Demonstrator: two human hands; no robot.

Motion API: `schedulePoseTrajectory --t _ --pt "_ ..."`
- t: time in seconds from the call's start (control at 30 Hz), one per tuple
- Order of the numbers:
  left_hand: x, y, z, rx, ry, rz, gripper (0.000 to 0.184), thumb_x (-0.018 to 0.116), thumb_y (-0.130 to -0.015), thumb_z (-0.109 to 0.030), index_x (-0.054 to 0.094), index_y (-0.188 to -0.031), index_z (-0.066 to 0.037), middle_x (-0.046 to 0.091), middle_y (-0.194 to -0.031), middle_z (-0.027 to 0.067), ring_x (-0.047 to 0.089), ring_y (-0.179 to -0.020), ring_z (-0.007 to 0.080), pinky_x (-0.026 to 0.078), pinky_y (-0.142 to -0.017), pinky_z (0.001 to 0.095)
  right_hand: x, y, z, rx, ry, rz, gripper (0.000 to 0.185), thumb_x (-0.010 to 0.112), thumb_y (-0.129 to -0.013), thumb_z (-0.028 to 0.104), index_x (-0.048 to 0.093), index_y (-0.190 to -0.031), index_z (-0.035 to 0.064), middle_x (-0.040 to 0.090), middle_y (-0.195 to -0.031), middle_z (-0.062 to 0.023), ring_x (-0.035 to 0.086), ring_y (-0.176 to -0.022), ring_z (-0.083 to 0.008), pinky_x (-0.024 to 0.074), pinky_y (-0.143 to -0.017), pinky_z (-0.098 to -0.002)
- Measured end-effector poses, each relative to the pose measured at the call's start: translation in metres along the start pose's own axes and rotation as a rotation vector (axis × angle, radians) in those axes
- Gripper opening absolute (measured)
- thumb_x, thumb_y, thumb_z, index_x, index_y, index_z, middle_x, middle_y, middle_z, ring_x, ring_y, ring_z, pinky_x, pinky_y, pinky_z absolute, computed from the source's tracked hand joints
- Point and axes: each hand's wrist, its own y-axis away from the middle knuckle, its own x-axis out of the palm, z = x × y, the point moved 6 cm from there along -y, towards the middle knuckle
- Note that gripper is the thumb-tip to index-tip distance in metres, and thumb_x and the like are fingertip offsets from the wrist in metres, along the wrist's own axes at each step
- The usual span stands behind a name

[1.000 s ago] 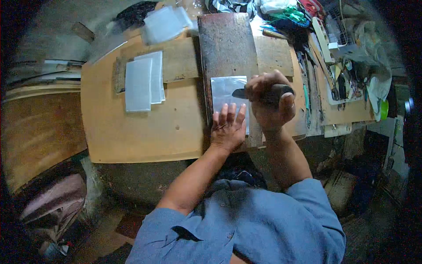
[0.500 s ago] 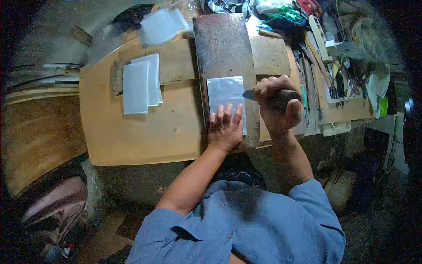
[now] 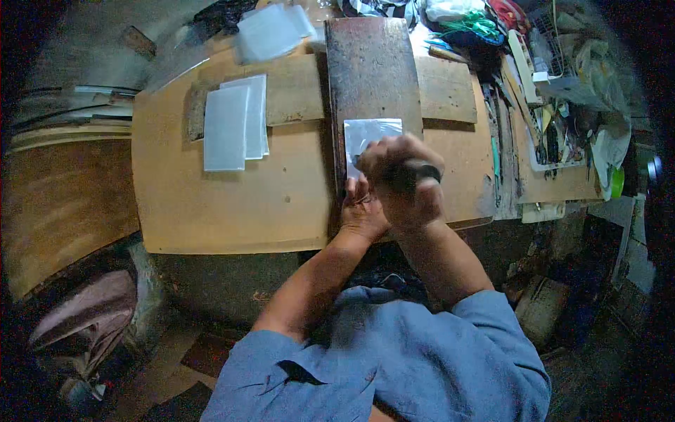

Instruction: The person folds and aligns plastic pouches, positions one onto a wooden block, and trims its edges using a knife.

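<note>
My left hand (image 3: 362,216) presses down on a stack of clear plastic sheets (image 3: 373,128), its visible fingers stretched out. The stack lies on a long dark wooden board (image 3: 373,63). Above it my right hand (image 3: 395,156), blurred by motion, is closed round the thick dark handle of a knife (image 3: 416,174). The blade points left over the sheets and is mostly hidden behind the hand. My right wrist covers part of the left hand. Further left, more cut plastic sheets (image 3: 226,130) lie overlapping on the table.
The tan tabletop (image 3: 190,211) lies under a wooden crosspiece (image 3: 295,88). At the back is another pile of plastic sheets (image 3: 274,34). A white tray of tools (image 3: 555,167), a green lid (image 3: 617,183) and a white wire basket (image 3: 552,53) crowd the right side.
My right hand has swung left with the knife, from beside the board to over the plastic sheets. My left hand stays on the stack. The whole view has shifted slightly.
</note>
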Motion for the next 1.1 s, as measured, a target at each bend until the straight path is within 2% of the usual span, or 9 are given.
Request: schedulePoseTrajectory --t 0.03,0.13,0.17,0.33,0.47,0.6,0.93,1.0,1.1 --pt "-0.002 -0.002 0.000 -0.003 0.058 -0.024 0.056 0.049 -0.077 -0.046 0.052 -0.122 -0.012 0.043 -0.116 0.0127 0.031 -0.111 0.0301 0.025 -0.093 0.0467 -0.006 -0.002 0.004 -0.042 0.098 -0.123 0.073 0.057 -0.070 0.069 0.056 -0.076 -0.0037 0.055 -0.068 -0.0097 0.053 -0.060 -0.0166 0.0425 -0.050 -0.0282" --pt "-0.007 -0.007 -0.002 -0.033 0.044 -0.067 0.051 0.050 -0.077 -0.044 0.057 -0.114 -0.011 0.043 -0.119 0.0143 0.033 -0.113 0.0314 0.027 -0.094 0.0471 -0.008 0.002 0.013 -0.070 0.005 -0.314 0.073 0.058 -0.070 0.069 0.055 -0.075 -0.0035 0.054 -0.066 -0.0082 0.053 -0.059 -0.0157 0.0435 -0.050 -0.0283" --pt "-0.010 -0.009 0.000 0.014 0.000 -0.113 0.042 0.051 -0.077 -0.041 0.060 -0.106 -0.011 0.043 -0.117 0.0136 0.035 -0.111 0.0308 0.028 -0.093 0.0465 -0.004 0.005 0.020 -0.115 -0.183 -0.056 0.057 0.062 -0.076 0.057 0.052 -0.086 0.0013 0.050 -0.088 -0.0088 0.046 -0.078 -0.0196 0.0397 -0.067 -0.0346" --pt "-0.015 -0.010 -0.005 0.001 0.010 0.023 0.036 0.056 -0.077 -0.035 0.057 -0.105 -0.013 0.044 -0.113 0.0095 0.036 -0.112 0.0276 0.030 -0.089 0.0453 -0.018 0.002 0.016 -0.166 -0.026 0.034 0.055 0.060 -0.079 0.056 0.052 -0.087 0.0016 0.049 -0.080 -0.0075 0.046 -0.075 -0.0197 0.0394 -0.066 -0.0346" --pt "-0.018 -0.012 -0.002 0.010 -0.051 -0.150 0.041 0.059 -0.076 -0.033 0.051 -0.113 -0.017 0.046 -0.113 0.0066 0.040 -0.108 0.0266 0.029 -0.090 0.0432 -0.027 0.013 0.017 -0.154 -0.182 -0.244 0.060 0.060 -0.076 0.059 0.052 -0.088 0.0007 0.046 -0.075 -0.0059 0.045 -0.071 -0.0196 0.0379 -0.067 -0.0332" --pt "-0.014 -0.009 -0.004 0.031 -0.085 -0.177 0.049 0.060 -0.075 -0.034 0.050 -0.120 -0.018 0.046 -0.112 0.0065 0.040 -0.108 0.0263 0.029 -0.090 0.0428 -0.037 0.009 0.023 -0.121 -0.060 -0.112 0.057 0.062 -0.074 0.057 0.051 -0.090 0.0043 0.042 -0.075 -0.0040 0.041 -0.070 -0.0176 0.0360 -0.068 -0.0325" --pt "-0.020 -0.012 -0.004 0.036 -0.075 -0.187 0.054 0.060 -0.075 -0.034 0.049 -0.125 -0.018 0.045 -0.113 0.0059 0.039 -0.109 0.0255 0.029 -0.089 0.0411 -0.058 0.012 0.035 -0.041 -0.077 -0.147 0.057 0.062 -0.075 0.056 0.052 -0.091 0.0019 0.047 -0.082 -0.0085 0.043 -0.077 -0.0199 0.0367 -0.071 -0.0339" --pt "-0.020 -0.015 -0.004 0.029 -0.059 -0.190 0.053 0.059 -0.076 -0.033 0.049 -0.125 -0.018 0.045 -0.112 0.0061 0.039 -0.109 0.0253 0.029 -0.089 0.0411 -0.062 0.022 0.031 -0.218 -0.297 -0.270 0.058 0.060 -0.078 0.054 0.051 -0.090 -0.0011 0.049 -0.079 -0.0105 0.045 -0.074 -0.0209 0.0373 -0.069 -0.0343" --pt "-0.020 -0.009 -0.007 0.027 -0.031 -0.188 0.052 0.062 -0.074 -0.030 0.050 -0.123 -0.018 0.046 -0.111 0.0062 0.041 -0.106 0.0257 0.032 -0.085 0.0421 -0.063 0.025 0.034 -0.192 -0.065 -0.185 0.060 0.060 -0.078 0.055 0.051 -0.089 -0.0033 0.051 -0.077 -0.0119 0.046 -0.072 -0.0211 0.0372 -0.067 -0.0326"
